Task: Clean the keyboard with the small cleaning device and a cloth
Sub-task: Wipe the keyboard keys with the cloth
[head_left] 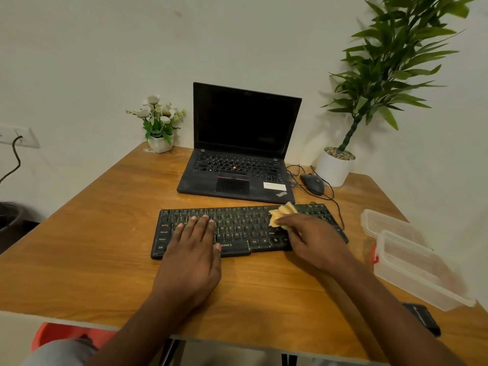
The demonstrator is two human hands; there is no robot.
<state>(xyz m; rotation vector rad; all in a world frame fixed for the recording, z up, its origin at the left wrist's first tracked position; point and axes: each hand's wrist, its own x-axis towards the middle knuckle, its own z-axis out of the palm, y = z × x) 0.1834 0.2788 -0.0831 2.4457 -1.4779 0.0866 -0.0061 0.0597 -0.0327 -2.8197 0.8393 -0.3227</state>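
A black keyboard (pixel 237 225) lies across the middle of the wooden table (pixel 105 260). My left hand (pixel 191 249) rests flat on its left half, fingers straight over the keys. My right hand (pixel 314 241) holds a crumpled yellow cloth (pixel 281 213) against the keys on the keyboard's right part. A small black device (pixel 422 319) lies at the table's front right edge, partly hidden by my right forearm.
An open black laptop (pixel 237 154) stands behind the keyboard. A black mouse (pixel 313 183) with a cable lies to its right. A clear plastic box (pixel 417 270) and its lid (pixel 388 225) sit at the right. A small flower pot (pixel 159 142) and a tall potted plant (pixel 334 167) stand at the back.
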